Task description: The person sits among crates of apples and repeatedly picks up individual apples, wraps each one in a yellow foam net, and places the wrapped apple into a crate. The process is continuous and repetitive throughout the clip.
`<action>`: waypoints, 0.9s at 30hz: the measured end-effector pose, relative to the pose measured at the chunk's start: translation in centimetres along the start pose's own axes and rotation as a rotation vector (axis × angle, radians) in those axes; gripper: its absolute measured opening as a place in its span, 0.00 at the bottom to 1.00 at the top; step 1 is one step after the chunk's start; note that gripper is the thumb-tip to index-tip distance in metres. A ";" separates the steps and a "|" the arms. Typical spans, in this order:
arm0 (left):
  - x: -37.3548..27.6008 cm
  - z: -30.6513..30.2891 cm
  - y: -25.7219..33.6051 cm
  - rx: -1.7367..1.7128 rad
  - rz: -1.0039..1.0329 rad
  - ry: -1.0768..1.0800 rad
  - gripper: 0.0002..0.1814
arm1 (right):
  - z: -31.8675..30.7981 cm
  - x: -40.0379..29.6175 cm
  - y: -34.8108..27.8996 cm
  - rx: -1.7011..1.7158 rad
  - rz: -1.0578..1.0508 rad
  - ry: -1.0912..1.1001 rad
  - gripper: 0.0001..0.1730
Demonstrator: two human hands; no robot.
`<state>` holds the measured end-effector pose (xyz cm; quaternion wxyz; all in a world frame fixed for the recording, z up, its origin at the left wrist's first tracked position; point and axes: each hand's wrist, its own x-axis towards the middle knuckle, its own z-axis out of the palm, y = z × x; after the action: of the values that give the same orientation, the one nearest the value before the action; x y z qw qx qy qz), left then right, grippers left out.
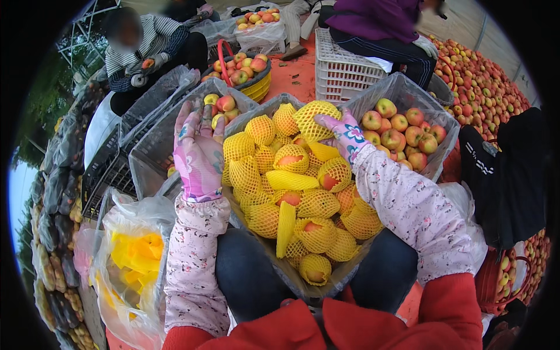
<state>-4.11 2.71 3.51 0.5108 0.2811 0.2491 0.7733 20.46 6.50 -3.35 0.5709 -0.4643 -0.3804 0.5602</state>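
Note:
My right hand (348, 133), in a pink flowered glove, grips an apple in a yellow foam net sleeve (316, 119) at the far end of a lined crate (273, 103). That crate sits between my knees, filled with net-wrapped apples (317, 203). A few flat, seemingly bare foam net sleeves (292, 180) lie on top of them. Raised over the crate's left edge, my left hand (199, 153) holds nothing, its gloved fingers spread. Just beyond it, bare apples (222, 107) show in the neighbouring lined crate (151, 151).
More bare apples (400, 135) fill a lined crate at the right. Yellow sleeves (138, 258) lie in a plastic-lined container at the left. Ahead are a yellow basket (258, 87), a white crate (345, 72) and seated people. A large apple heap (485, 83) spreads at the right.

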 end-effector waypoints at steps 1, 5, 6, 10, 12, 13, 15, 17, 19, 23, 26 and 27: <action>0.1 -0.4 -0.4 -0.007 -0.002 -0.050 0.20 | 0.1 2.5 2.1 -0.156 -0.087 0.000 0.44; -0.9 0.1 -1.6 0.035 -0.002 -0.111 0.23 | 0.4 7.4 5.5 -0.737 -0.186 -0.079 0.47; -0.8 -0.1 -1.9 0.031 -0.019 -0.135 0.23 | 0.3 7.6 5.5 -0.698 -0.222 -0.113 0.41; -1.4 -0.6 -1.7 0.060 -0.003 -0.176 0.23 | 0.1 6.7 2.5 -0.957 -0.362 -0.273 0.35; -1.5 0.0 -2.0 0.049 -0.044 -0.164 0.23 | -1.7 5.2 1.3 -1.389 -0.178 -0.480 0.36; -1.5 0.0 -2.1 0.052 -0.059 -0.156 0.23 | -1.9 4.3 1.3 -1.541 -0.130 -0.573 0.36; -1.4 -0.4 -2.7 0.049 -0.083 -0.204 0.24 | -2.0 2.8 1.5 -1.818 -0.134 -0.682 0.31; -1.4 -0.8 -3.2 0.084 -0.107 -0.238 0.24 | -2.2 2.3 0.9 -1.748 -0.181 -0.606 0.29; -1.6 -1.5 -3.2 0.171 -0.104 -0.331 0.25 | -3.1 3.4 0.5 -1.414 -0.329 -0.440 0.27; -2.5 -0.4 -3.8 0.414 -0.315 -0.329 0.27 | -2.2 0.4 -2.8 -0.279 -0.028 -0.549 0.19; -3.1 0.0 -4.3 0.622 -0.192 -0.570 0.36 | -1.3 -1.9 -2.7 0.025 0.036 -0.612 0.21; -3.2 0.4 -4.3 0.574 -0.170 -0.603 0.37 | -1.0 -2.3 -2.6 0.055 0.048 -0.641 0.22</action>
<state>-0.01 1.25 0.31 0.5237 0.6039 0.3160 0.5110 21.93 4.25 -0.91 0.4211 -0.2572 -0.5145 0.7013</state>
